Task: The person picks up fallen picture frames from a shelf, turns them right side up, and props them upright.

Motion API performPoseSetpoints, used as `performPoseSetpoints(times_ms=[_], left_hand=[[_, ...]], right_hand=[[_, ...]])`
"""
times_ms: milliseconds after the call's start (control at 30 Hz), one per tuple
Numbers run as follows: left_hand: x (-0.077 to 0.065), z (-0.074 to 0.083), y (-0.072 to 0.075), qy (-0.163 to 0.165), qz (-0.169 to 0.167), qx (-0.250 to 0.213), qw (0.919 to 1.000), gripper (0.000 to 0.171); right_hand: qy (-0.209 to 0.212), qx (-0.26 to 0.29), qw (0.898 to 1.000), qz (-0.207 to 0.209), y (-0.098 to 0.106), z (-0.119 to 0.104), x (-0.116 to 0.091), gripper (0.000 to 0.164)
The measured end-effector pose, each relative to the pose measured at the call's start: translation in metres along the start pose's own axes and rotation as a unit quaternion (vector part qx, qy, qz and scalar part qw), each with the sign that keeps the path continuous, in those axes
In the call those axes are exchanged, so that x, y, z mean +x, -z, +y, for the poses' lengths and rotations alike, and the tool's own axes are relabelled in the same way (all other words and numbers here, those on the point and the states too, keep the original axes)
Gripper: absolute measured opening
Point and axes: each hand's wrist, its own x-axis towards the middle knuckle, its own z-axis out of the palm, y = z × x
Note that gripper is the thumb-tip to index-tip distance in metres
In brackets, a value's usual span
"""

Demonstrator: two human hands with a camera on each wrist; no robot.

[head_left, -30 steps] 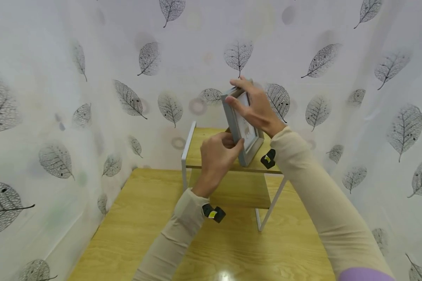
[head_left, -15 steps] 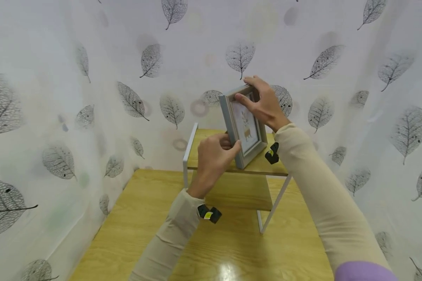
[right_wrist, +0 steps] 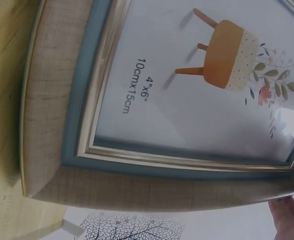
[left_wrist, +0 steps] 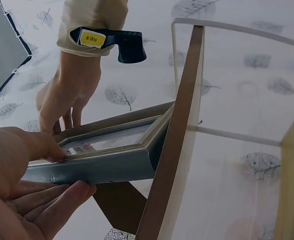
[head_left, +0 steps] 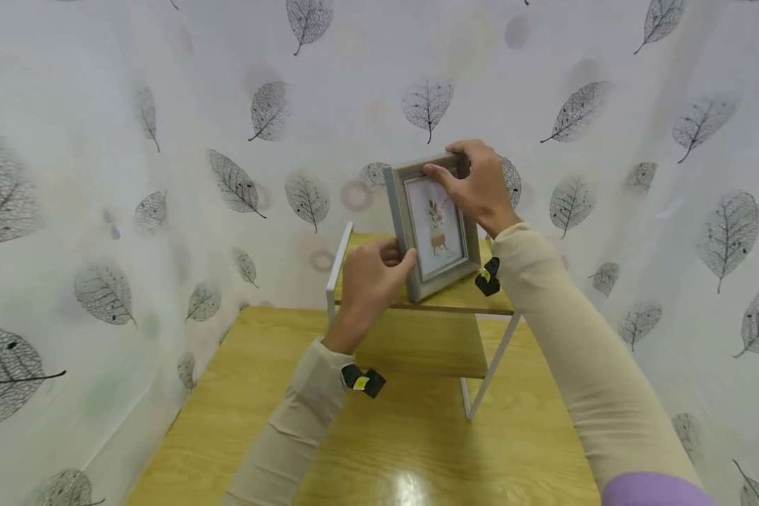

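A picture frame (head_left: 439, 218) with a beige front, blue-grey sides and a print of a potted plant on legs stands tilted on the top board (head_left: 367, 242) of a small shelf. My left hand (head_left: 374, 277) holds its left side, thumb on the front and fingers behind. At the upper right corner my right hand (head_left: 477, 184) grips it, thumb over the front and fingers over the top edge. The left wrist view shows a dark brown flap (left_wrist: 119, 205) behind the frame. In the right wrist view the print (right_wrist: 226, 55) reads 4"x6".
The two-tier shelf has white metal legs (head_left: 493, 365) and a lower wooden board (head_left: 424, 344). It stands on a wood-grain table (head_left: 278, 422). A leaf-patterned curtain (head_left: 354, 91) hangs behind and at the sides.
The picture frame has turned so that its front faces me more fully. My left hand has shifted left with its left side, while my right hand has moved slightly right at the top.
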Motion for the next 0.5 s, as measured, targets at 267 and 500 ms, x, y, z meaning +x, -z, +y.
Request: performPoseSetpoints(times_ms=[267, 500], left_hand=[[0.0046, -0.0053, 0.0061, 0.002, 0.003, 0.018, 0.9998, 0.018], [0.0065, -0.0086, 0.0079, 0.011, -0.004, 0.01, 0.9999, 0.019]], right_hand=[[-0.008, -0.047, 0.998, 0.047, 0.0037, -0.0048, -0.0004, 0.053], [-0.03, -0.06, 0.996, 0.062, 0.0071, -0.0085, -0.0064, 0.053]])
